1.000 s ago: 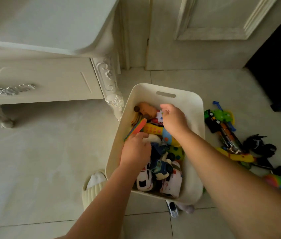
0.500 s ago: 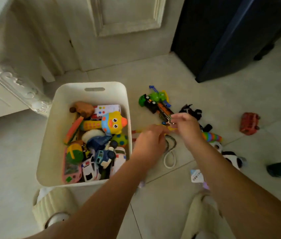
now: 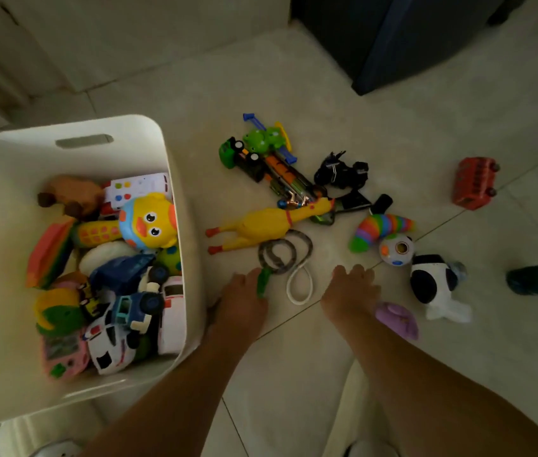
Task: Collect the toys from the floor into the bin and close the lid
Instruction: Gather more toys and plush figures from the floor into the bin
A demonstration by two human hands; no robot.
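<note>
The white bin point(image 3: 191, 275) stands at the left, open and holding several toys, with a yellow duck point(image 3: 149, 222) on top. Right of it on the tiled floor lie a yellow rubber chicken point(image 3: 261, 225), a grey and white toy snake point(image 3: 289, 258), a green truck with a toy gun point(image 3: 257, 156), a black toy point(image 3: 340, 173), a rainbow slug point(image 3: 380, 229) and a panda plush point(image 3: 432, 285). My left hand point(image 3: 244, 301) is beside the bin, fingers closed on a green toy piece point(image 3: 263, 285) by the snake's coil. My right hand point(image 3: 350, 291) hovers palm down, fingers apart, holding nothing.
A purple toy point(image 3: 396, 319) lies just right of my right hand. Farther right are a spotted ball point(image 3: 396, 249), a red bus point(image 3: 475, 183) and a dark green object point(image 3: 535, 278). A dark cabinet point(image 3: 393, 44) stands at the back right, with pale furniture at the back left.
Both hands left the bin and came over the floor toys. They have since drawn back toward me, and my left hand now grips the green piece.
</note>
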